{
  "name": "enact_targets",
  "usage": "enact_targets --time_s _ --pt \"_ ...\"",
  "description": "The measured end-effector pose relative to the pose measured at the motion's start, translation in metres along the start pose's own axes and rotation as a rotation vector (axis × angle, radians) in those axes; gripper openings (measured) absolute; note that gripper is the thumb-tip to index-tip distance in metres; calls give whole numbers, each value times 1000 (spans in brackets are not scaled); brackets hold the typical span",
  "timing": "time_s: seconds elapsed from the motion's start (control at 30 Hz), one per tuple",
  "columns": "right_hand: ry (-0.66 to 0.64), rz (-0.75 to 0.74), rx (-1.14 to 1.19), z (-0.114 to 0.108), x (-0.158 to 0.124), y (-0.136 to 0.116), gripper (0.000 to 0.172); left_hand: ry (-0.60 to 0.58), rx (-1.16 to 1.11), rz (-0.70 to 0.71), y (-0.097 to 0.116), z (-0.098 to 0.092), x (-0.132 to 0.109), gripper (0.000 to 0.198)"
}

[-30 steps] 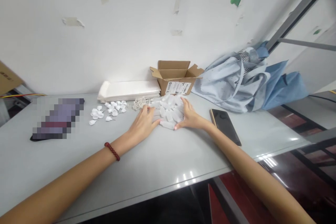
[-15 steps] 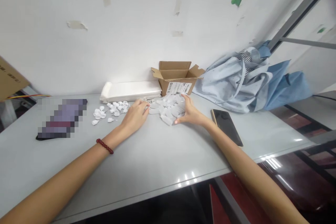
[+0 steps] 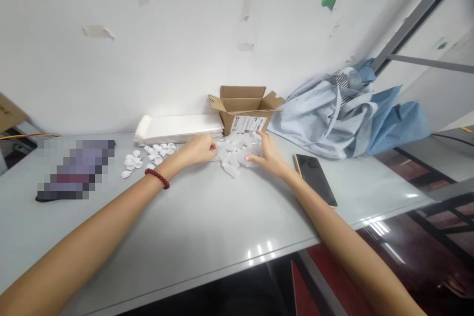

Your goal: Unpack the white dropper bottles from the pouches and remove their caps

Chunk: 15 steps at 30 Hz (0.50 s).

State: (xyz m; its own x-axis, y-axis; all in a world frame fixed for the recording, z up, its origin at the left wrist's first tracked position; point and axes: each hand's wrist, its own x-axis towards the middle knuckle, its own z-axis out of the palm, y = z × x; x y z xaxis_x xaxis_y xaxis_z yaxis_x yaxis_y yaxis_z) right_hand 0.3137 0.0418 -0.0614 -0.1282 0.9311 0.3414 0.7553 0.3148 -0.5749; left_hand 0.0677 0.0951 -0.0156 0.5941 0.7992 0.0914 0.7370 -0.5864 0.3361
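A heap of small translucent white plastic pieces (image 3: 237, 150) lies on the grey table (image 3: 207, 217), just in front of an open cardboard box (image 3: 244, 108). My left hand (image 3: 198, 149), with a red bead bracelet on its wrist, is curled at the heap's left edge, fingers bent and pinched together over something I cannot make out. On the heap's right side rests my right hand (image 3: 264, 154), fingers spread and cupped against the pieces.
Several small white caps (image 3: 146, 155) are scattered left of the heap. A stack of white flat bags (image 3: 177, 128) lies by the wall. A dark phone (image 3: 314, 177) sits right of my right hand; blue cloth (image 3: 344, 113) is piled behind it. A blurred dark object (image 3: 74, 170) lies at far left.
My left hand has lifted off the table, moved back towards the wall and curled its fingers shut. My right hand has slid back with the heap, pushing it closer to the box.
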Motion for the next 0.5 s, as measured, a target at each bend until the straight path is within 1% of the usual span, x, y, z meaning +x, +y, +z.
enact_targets --time_s 0.07,0.13,0.23,0.3,0.37,0.5 --pt "64 45 5 -3 1 2 71 -18 0 -37 4 2 0 25" --pt "140 55 12 -4 1 1 56 -22 3 -80 6 4 0 26" --pt "255 -26 19 -3 -2 -10 42 -8 5 -156 6 10 4 28" --pt "294 -111 13 0 -7 -21 36 -6 3 -198 6 13 7 24" --pt "267 -203 1 5 -12 -33 30 -12 -1 -221 8 17 11 20" --pt "104 -364 -57 16 -20 -49 22 -31 -10 -227 10 17 13 18"
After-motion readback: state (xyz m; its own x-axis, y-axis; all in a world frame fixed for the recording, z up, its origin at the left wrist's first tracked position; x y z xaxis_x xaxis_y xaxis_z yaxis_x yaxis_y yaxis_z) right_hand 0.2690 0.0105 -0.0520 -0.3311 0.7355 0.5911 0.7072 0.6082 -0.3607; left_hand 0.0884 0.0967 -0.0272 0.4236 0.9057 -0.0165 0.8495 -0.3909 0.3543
